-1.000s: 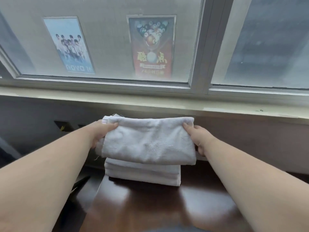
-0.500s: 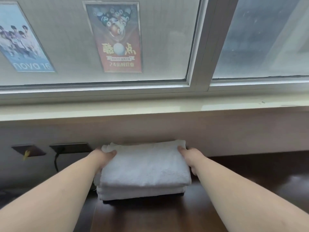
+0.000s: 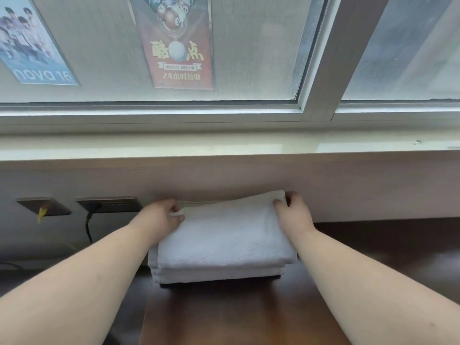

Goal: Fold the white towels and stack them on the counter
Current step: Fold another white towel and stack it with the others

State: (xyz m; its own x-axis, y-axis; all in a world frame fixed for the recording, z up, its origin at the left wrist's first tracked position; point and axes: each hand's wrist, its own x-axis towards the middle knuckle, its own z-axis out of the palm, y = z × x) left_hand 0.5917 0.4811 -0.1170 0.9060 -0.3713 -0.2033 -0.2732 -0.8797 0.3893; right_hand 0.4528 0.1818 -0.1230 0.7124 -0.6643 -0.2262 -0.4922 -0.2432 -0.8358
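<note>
A folded white towel point(image 3: 224, 235) lies on top of a stack of folded white towels point(image 3: 219, 273) on the dark wooden counter point(image 3: 224, 317), close to the back wall. My left hand point(image 3: 161, 217) grips the top towel's far left corner, thumb on top and fingers curled round the edge. At the far right corner my right hand point(image 3: 293, 212) pinches the towel, which is lifted slightly there.
Two wall sockets sit left of the stack, one point(image 3: 112, 204) with a black cable hanging down, the other point(image 3: 43, 207) with a yellow tag. A pale window sill point(image 3: 224, 145) runs above, with posters on the glass. The counter's left edge point(image 3: 145, 314) drops off beside the stack.
The top towel, held above the stack a second ago, has come down onto it and been pushed back toward the wall. Both hands have slid to its far corners.
</note>
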